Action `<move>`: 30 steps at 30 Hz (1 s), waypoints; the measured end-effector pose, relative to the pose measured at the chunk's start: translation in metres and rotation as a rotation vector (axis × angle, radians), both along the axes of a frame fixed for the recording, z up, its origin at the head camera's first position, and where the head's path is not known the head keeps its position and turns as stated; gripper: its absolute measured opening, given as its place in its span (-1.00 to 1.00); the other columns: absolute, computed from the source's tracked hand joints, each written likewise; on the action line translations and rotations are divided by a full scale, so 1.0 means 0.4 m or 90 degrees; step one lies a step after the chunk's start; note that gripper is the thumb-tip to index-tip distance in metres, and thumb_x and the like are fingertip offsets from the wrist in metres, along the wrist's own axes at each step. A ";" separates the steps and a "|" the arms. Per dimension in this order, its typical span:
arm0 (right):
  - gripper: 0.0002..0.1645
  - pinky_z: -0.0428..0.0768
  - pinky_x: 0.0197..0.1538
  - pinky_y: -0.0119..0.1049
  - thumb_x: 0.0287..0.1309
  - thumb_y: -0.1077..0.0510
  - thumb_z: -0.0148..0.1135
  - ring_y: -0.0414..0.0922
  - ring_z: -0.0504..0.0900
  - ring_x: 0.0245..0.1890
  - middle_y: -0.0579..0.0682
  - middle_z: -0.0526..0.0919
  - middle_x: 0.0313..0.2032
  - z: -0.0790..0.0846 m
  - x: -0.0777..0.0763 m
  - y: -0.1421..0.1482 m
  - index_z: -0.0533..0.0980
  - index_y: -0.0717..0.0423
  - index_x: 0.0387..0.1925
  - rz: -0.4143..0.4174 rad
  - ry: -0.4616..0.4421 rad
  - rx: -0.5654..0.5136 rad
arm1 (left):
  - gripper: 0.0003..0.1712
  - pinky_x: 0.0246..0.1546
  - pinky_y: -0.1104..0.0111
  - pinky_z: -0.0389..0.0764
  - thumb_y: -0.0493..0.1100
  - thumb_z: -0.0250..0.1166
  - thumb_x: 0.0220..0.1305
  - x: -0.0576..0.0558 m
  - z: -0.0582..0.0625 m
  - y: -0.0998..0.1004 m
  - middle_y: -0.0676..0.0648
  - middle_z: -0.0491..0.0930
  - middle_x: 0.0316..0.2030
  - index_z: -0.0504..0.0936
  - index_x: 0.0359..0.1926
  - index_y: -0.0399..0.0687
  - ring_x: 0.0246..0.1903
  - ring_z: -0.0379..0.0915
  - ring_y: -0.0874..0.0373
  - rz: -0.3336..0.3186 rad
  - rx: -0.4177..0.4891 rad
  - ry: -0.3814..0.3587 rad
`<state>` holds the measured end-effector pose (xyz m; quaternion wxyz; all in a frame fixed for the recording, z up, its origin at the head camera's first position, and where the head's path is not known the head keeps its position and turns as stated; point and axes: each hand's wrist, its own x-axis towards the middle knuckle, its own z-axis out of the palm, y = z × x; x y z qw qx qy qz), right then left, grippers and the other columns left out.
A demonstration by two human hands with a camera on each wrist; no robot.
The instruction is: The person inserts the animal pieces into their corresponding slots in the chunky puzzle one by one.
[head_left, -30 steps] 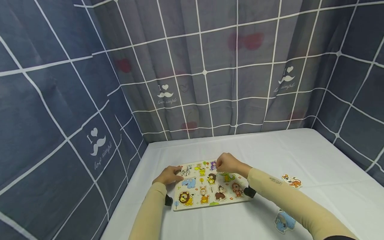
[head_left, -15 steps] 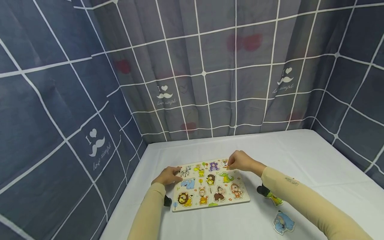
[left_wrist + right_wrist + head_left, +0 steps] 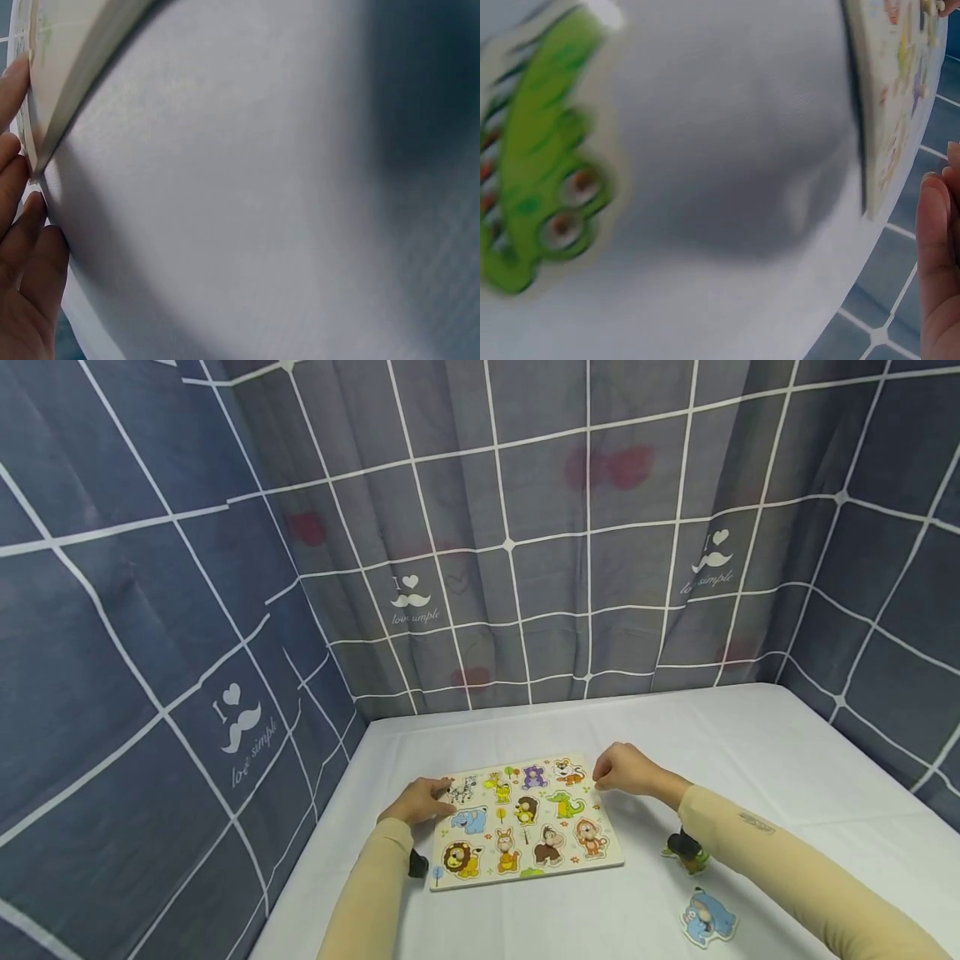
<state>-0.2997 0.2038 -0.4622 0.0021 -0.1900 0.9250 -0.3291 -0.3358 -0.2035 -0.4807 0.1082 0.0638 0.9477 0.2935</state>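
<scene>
A wooden puzzle board (image 3: 486,876) printed with animals lies on the white table. My left hand (image 3: 417,802) rests at its left edge, thumb and forefinger touching the board. In the left wrist view, the left fingers (image 3: 41,259) lie at the board's corner. Just past the board's right edge, my right hand (image 3: 633,769) is above the table with loosely bent fingers and nothing visible between them. Below the right sleeve lies a crocodile puzzle piece (image 3: 547,150), partly covered by a black wrist device in the head view. Nearer is a blue elephant puzzle piece (image 3: 708,917).
White cloth covers the table (image 3: 555,918). Dark checked curtains (image 3: 547,568) hang behind it and along both sides. Small knobs stick up from the far part of the board in the right wrist view.
My right hand has moved from the bear on the board, past the tiger picture, to beyond the right edge. The right sleeve now hides the tiger piece on the table. My left hand stays.
</scene>
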 end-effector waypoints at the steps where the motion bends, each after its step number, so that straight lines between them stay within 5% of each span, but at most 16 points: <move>1: -0.95 0.58 -0.39 -0.37 -0.04 0.32 0.46 -0.24 0.58 -0.50 -0.09 0.74 -0.49 -0.003 0.002 0.007 0.73 0.19 -0.44 -0.003 -0.001 0.002 | -0.23 0.47 -0.10 0.19 -0.09 0.51 0.15 0.001 0.000 0.000 -0.23 0.35 0.42 0.47 0.38 -0.05 0.46 0.18 -0.23 -0.002 -0.001 0.003; 15: -0.95 0.59 -0.36 -0.32 -0.03 0.32 0.46 -0.21 0.58 -0.47 -0.09 0.73 -0.49 0.003 0.029 0.083 0.72 0.20 -0.43 -0.028 -0.024 0.015 | -0.22 0.46 -0.09 0.22 -0.08 0.50 0.15 -0.004 0.003 -0.001 -0.24 0.36 0.41 0.46 0.38 -0.07 0.44 0.20 -0.24 -0.014 -0.011 0.008; 30: -0.94 0.57 -0.36 -0.32 -0.01 0.36 0.41 -0.19 0.56 -0.46 -0.06 0.72 -0.48 -0.035 0.067 0.182 0.69 0.24 -0.40 -0.055 -0.052 0.008 | -0.22 0.47 -0.09 0.22 -0.09 0.51 0.13 0.000 -0.001 0.000 -0.23 0.37 0.41 0.47 0.37 -0.07 0.44 0.21 -0.23 -0.011 -0.015 0.011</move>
